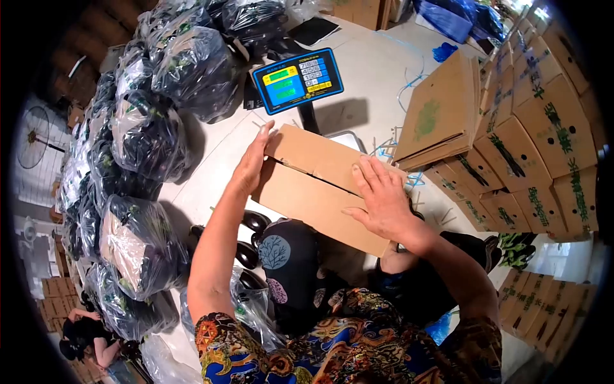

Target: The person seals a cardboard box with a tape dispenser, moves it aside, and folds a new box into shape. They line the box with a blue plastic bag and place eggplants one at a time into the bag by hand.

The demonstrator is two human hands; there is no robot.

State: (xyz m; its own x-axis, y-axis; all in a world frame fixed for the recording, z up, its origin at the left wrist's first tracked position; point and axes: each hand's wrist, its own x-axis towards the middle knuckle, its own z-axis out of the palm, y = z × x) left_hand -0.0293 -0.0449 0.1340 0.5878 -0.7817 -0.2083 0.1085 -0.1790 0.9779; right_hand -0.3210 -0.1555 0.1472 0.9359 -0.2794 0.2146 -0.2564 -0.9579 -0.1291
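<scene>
A brown cardboard box [307, 198] lies in front of me, its two top flaps folded in with a narrow dark gap between them. My left hand [251, 165] is against the box's left end, fingers stretched out along its edge. Flat on the top flaps near the right end rests my right hand [384, 203], its fingers spread. Just beyond the box stands a scale display [297, 80] with a blue and yellow face and number keys. Part of the scale's pale platform [348, 141] shows behind the box.
Clear plastic bags of dark produce [150, 137] are piled on the left. Stacked cartons [511, 141] with green print rise on the right, flattened cardboard [435, 112] beside them. Dark eggplants [246, 255] lie by my left leg. Another person [89, 336] is at the lower left.
</scene>
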